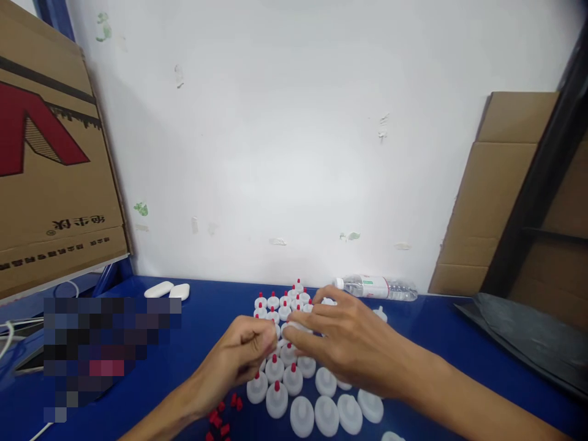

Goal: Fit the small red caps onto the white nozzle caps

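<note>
the left hand curls its fingers tight, any contents hidden; the right hand seems to grasp a white nozzle cap over red-tipped caps on the counter. it looks light, stiff, perhaps slippery, best held by its rim.

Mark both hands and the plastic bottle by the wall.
Left hand (248,348): head view, middle of hand.
Right hand (344,334): head view, back of hand.
Plastic bottle (375,287): head view, its label.

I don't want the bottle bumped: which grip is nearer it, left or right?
Right. The right grip is in front of the bottle, near its capped end; the left grip is farther off, to its left and nearer you.
</note>
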A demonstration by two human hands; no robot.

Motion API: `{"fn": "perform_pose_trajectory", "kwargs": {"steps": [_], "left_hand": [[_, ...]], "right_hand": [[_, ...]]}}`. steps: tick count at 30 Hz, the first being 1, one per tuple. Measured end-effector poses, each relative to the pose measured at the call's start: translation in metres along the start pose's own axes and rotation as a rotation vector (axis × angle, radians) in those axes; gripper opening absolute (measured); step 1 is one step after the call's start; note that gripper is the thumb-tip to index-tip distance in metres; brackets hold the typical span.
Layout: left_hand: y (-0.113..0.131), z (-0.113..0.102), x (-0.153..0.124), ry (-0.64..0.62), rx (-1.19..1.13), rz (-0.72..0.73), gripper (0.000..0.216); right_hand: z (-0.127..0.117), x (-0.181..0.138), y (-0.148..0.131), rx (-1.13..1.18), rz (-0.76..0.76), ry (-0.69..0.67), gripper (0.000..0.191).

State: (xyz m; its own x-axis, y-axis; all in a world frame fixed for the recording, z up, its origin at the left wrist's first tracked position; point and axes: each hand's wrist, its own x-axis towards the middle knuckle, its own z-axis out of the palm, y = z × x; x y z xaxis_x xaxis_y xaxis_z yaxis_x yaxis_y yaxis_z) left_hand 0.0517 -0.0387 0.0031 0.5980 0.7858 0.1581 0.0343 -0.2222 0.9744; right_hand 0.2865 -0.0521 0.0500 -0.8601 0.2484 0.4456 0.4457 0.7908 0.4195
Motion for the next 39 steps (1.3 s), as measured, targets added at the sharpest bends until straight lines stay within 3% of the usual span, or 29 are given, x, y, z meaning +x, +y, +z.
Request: {"fn": "perform_pose_trajectory", "kwargs": {"steps": [2, 4, 6, 8, 10, 12, 17, 21, 29, 35, 39], "left_hand": [[-0.001, -0.009, 0.002, 0.061, -0.08, -0.008, 0.054], [-0.002, -0.021, 0.002, 0.165, 0.007, 0.012, 0.054], [-0.003, -0.033, 0.003, 0.265, 0.242, 0.029, 0.052], [-0.005, -0.042, 0.003, 0.329, 0.635, 0.034, 0.048], [-0.006, -0.047, 0.003, 0.344, 0.993, 0.022, 0.042], [-0.006, -0.05, 0.003, 0.314, 1.153, 0.0, 0.039], [-0.003, -0.057, 0.001, 0.129, 1.204, -0.011, 0.034], [-0.007, -0.065, 0.0, 0.052, 1.226, -0.055, 0.031], [-0.009, -0.072, 0.002, 0.101, 1.176, -0.077, 0.028], [-0.018, -0.081, 0.004, 0.108, 1.09, -0.105, 0.025], [-0.019, -0.083, 0.006, 0.062, 1.016, -0.15, 0.019]], "right_hand": [[0.001, -0.002, 0.008, -0.073, 0.007, 0.028, 0.02], [0.003, -0.005, 0.017, -0.044, 0.075, 0.004, 0.016], [0.004, -0.007, 0.025, 0.048, 0.174, -0.064, 0.011], [0.005, -0.008, 0.029, 0.137, 0.27, -0.149, 0.009], [0.006, -0.008, 0.032, 0.2, 0.342, -0.226, 0.01], [0.009, -0.009, 0.033, 0.228, 0.385, -0.282, 0.009], [0.016, -0.013, 0.036, 0.288, 0.381, -0.327, 0.01], [0.021, -0.017, 0.038, 0.312, 0.393, -0.348, 0.012], [0.028, -0.023, 0.04, 0.461, 0.367, -0.433, 0.006], [0.008, -0.014, 0.034, 0.52, 0.316, -0.379, 0.009], [0.003, -0.012, 0.022, 0.634, 0.229, -0.475, 0.016]]}}
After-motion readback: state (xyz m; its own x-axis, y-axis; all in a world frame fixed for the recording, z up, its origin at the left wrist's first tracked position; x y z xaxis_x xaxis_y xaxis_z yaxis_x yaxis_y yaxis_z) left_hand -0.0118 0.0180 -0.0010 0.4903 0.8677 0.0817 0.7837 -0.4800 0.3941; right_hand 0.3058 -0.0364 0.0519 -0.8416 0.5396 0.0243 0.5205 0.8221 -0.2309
